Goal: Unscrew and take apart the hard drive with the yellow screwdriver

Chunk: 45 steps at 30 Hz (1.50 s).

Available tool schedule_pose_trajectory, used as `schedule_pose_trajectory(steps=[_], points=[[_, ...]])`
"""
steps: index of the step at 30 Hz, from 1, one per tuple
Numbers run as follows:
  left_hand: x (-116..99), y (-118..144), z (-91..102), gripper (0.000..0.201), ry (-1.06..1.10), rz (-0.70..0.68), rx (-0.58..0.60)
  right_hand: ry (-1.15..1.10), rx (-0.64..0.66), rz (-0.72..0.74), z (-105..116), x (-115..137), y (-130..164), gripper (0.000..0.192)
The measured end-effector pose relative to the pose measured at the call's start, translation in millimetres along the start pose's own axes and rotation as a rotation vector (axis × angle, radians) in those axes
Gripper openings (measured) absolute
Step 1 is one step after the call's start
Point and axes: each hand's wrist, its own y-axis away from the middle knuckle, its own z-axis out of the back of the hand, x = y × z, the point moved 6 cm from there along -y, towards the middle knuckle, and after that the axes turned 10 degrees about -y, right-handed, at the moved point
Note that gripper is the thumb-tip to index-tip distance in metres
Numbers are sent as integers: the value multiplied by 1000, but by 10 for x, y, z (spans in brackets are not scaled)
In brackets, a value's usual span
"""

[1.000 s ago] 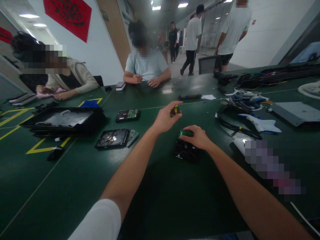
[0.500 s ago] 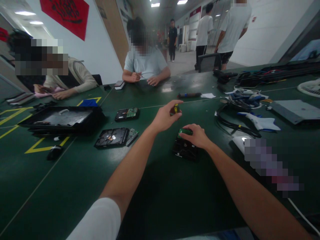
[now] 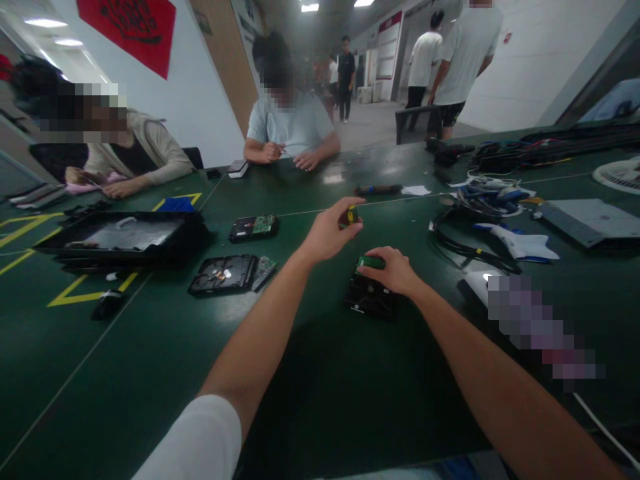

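Observation:
My left hand [image 3: 330, 228] is raised over the table with its fingers curled around a short yellow-and-black screwdriver [image 3: 352, 214]; its shaft and tip cannot be made out. Nearer to me, my right hand [image 3: 393, 270] grips a green circuit board [image 3: 371, 263] between thumb and fingers. The board is at the far end of a black hard drive [image 3: 369, 298] lying on the table. Whether the board is lifted off the drive or rests on it, I cannot tell. My right fingers hide part of both.
To the left lie a second hard drive [image 3: 223, 274], a loose circuit board [image 3: 263, 272], another drive [image 3: 254, 227] and a black tray [image 3: 125, 233]. Cables [image 3: 485, 200], a white-and-blue glove [image 3: 530, 243] and a metal box [image 3: 590, 223] are at right. Two people sit across the table.
Both my hands have stayed nearly in place, with the same holds. In the background, a person in a white shirt has moved right.

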Motion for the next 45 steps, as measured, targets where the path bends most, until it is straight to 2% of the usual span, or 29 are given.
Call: schedule_pose_trajectory(steps=[7,45], points=[[12,6,-16,54,7,5,2,33,32,-16,-10,27,-5,45],[-13,27,-74,53,-51,2,34,25,12,7,-16,24,22,45]])
